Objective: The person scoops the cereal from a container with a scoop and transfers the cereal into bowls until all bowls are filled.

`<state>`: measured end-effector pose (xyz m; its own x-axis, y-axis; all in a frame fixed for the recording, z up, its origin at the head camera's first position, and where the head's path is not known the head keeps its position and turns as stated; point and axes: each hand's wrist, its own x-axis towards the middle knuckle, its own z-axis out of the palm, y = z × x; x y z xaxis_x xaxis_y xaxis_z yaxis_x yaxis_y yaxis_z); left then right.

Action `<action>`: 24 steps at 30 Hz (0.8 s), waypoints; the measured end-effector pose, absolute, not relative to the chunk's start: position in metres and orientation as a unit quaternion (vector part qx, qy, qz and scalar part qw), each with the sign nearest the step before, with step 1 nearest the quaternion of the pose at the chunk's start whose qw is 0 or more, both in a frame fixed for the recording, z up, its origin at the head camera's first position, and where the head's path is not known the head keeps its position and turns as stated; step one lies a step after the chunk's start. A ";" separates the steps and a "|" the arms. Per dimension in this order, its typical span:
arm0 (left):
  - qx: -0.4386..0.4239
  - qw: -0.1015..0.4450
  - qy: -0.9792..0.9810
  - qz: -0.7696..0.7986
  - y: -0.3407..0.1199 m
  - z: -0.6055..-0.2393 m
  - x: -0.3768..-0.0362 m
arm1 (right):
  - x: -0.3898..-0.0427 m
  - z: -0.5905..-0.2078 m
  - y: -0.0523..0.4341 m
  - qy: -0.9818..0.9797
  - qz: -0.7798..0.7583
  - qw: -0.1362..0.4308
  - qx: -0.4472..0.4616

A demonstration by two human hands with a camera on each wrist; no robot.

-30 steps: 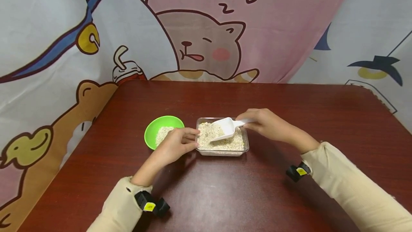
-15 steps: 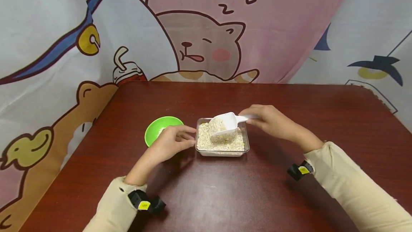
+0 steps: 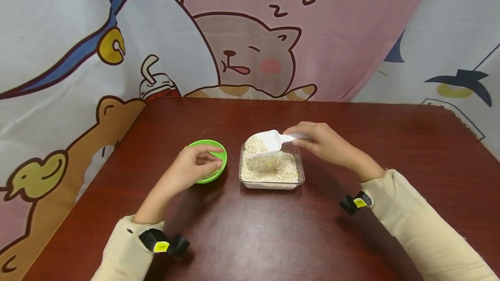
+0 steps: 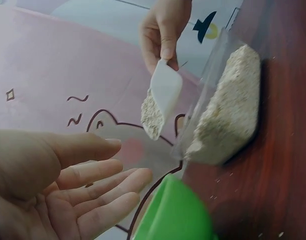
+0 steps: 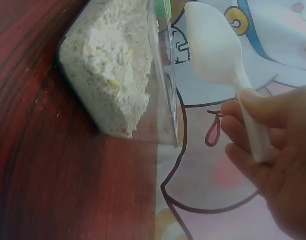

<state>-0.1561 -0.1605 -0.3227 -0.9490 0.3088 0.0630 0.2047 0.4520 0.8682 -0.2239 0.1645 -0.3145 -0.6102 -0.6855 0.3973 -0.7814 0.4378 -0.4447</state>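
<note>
The right hand (image 3: pixel 326 144) grasps the handle of a white scoop (image 3: pixel 269 141), pinched between thumb and fingers (image 5: pixel 245 131). The scoop carries a heap of oats (image 4: pixel 152 114) and hangs just above the far left corner of the clear tub (image 3: pixel 272 168), at the middle of the frame. The tub sits on the dark red surface (image 3: pixel 351 229), filled with oats. Left of it stands the green bowl (image 3: pixel 211 164). The left hand (image 3: pixel 193 166) hovers over the bowl's near rim, its fingers (image 4: pixel 100 192) released and loosely spread, grasping nothing; whether they touch the bowl cannot be told.
</note>
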 end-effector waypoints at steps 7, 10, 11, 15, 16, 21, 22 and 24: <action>0.152 0.014 0.857 0.492 -0.181 -0.316 -0.157 | -0.225 -0.311 0.151 -0.833 0.323 0.074 0.443; 0.146 0.001 0.859 0.491 -0.190 -0.315 -0.156 | -0.226 -0.310 0.145 -0.830 0.325 0.070 0.448; 0.143 -0.001 0.860 0.489 -0.193 -0.315 -0.156 | -0.226 -0.310 0.142 -0.829 0.324 0.069 0.450; 0.130 -0.015 0.866 0.483 -0.206 -0.316 -0.154 | -0.229 -0.309 0.132 -0.825 0.330 0.062 0.456; 0.126 -0.019 0.867 0.482 -0.210 -0.316 -0.154 | -0.230 -0.309 0.129 -0.823 0.331 0.061 0.458; 0.108 -0.038 0.871 0.478 -0.226 -0.319 -0.153 | -0.233 -0.309 0.115 -0.816 0.335 0.050 0.468; 0.105 -0.041 0.872 0.477 -0.229 -0.321 -0.154 | -0.234 -0.309 0.112 -0.816 0.337 0.046 0.468; 0.098 -0.043 0.873 0.475 -0.236 -0.325 -0.156 | -0.235 -0.309 0.106 -0.817 0.337 0.038 0.466</action>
